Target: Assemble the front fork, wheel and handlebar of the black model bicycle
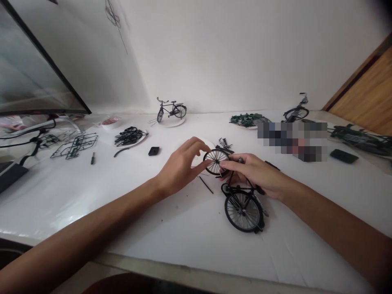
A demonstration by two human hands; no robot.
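Note:
A black model bicycle (pixel 239 189) lies tilted on the white table, its rear wheel (pixel 244 212) toward me. My right hand (pixel 259 171) is closed around its front part, with the thumb on the hub of a spoked front wheel (pixel 216 162). From the other side, my left hand (pixel 183 166) pinches that wheel's rim between thumb and forefinger. The right fingers partly hide the fork and handlebar area. Whether the wheel is fixed to the fork I cannot tell. A thin black strip (pixel 206 184) lies below the wheel, and small silver parts (pixel 225 143) lie behind it.
A complete model bicycle (pixel 172 109) stands at the back, another (pixel 296 112) at the back right. Plates hold black parts (pixel 130 136) and green parts (pixel 246 119). Green sprues (pixel 74 145), a small screwdriver (pixel 92 158) and a black square piece (pixel 153 151) lie left. A monitor (pixel 36 65) stands far left.

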